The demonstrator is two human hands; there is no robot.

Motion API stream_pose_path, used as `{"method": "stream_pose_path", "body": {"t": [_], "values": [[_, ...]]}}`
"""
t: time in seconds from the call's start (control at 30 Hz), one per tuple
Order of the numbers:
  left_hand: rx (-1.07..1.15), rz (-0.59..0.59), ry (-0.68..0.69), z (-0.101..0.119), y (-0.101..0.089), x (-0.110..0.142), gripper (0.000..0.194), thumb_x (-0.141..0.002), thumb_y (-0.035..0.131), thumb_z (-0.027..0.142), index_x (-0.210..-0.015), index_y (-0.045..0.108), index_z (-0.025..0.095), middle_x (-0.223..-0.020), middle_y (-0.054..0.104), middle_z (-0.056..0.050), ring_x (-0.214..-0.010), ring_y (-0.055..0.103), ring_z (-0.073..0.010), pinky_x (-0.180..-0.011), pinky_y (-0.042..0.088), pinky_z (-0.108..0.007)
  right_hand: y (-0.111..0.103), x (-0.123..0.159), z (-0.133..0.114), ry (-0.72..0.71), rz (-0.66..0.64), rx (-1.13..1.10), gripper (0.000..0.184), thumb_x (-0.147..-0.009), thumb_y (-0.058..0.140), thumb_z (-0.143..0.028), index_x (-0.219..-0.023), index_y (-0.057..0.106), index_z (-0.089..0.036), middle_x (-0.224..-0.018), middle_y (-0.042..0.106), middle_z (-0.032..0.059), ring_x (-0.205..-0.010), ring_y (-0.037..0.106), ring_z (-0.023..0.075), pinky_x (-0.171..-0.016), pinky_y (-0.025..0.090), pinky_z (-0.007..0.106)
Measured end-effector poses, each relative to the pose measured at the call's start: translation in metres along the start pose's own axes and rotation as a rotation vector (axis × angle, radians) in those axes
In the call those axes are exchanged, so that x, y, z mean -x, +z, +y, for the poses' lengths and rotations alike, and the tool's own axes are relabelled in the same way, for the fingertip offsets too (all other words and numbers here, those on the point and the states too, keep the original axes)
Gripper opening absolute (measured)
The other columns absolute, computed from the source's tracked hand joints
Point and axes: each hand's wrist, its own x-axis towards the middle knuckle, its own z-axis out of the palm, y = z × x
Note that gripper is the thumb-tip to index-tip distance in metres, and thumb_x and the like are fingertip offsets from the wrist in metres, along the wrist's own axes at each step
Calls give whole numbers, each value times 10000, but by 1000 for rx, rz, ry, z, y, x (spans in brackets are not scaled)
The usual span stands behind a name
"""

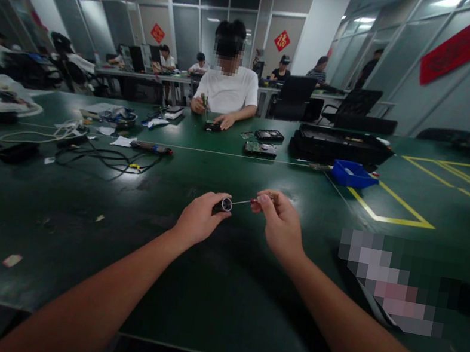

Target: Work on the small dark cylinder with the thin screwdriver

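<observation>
My left hand [203, 216] is closed around a short black cylinder [226, 204] with a silvery rim, its round end turned to the right. What lies inside that end is too small to make out. My right hand [278, 220] pinches a screwdriver [243, 202] with a thin metal shaft and a bit of red at its handle. The rest of the handle is hidden by the fingers. The shaft points left, its tip at or very near the cylinder's rim; I cannot tell whether it touches. Both hands are above the green table [214, 294].
Across the table a person in a white shirt [229, 93] works on a small dark device. Hard drives [260, 149], a black case [340, 147] and a blue bin [354, 175] lie ahead. Cables [105, 160] and an electric screwdriver [152, 148] lie left; a blurred-out flat object [384, 284] right.
</observation>
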Motion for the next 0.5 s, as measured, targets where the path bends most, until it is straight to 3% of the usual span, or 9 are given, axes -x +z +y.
{"method": "stream_pose_path", "body": {"t": [0.1, 0.2, 0.5], "values": [[16, -7, 76, 3, -2, -1, 406, -880, 668, 220, -1280, 637, 286, -1198, 669, -27, -1041, 641, -195, -906, 505, -334, -4, -8, 7, 87, 63, -131, 298, -917, 561, -507, -912, 618, -215, -820, 652, 28, -729, 631, 172, -723, 522, 345], [-26, -51, 69, 4, -2, -1, 417, -895, 654, 243, -1306, 625, 309, -1228, 658, -24, -1036, 645, -200, -886, 513, -335, -10, -14, 9, 128, 135, -75, 305, -918, 545, -507, -832, 587, -217, -736, 610, 7, -643, 579, 154, -648, 487, 318], [-98, -140, -8, 0, 0, 1, 420, -875, 680, 254, -1291, 640, 297, -1180, 673, -37, -1007, 652, -208, -847, 509, -320, -8, -2, -3, -11, 174, 244, 260, -989, 459, -437, -909, 574, -218, -778, 630, 24, -711, 595, 174, -684, 457, 331]]}}
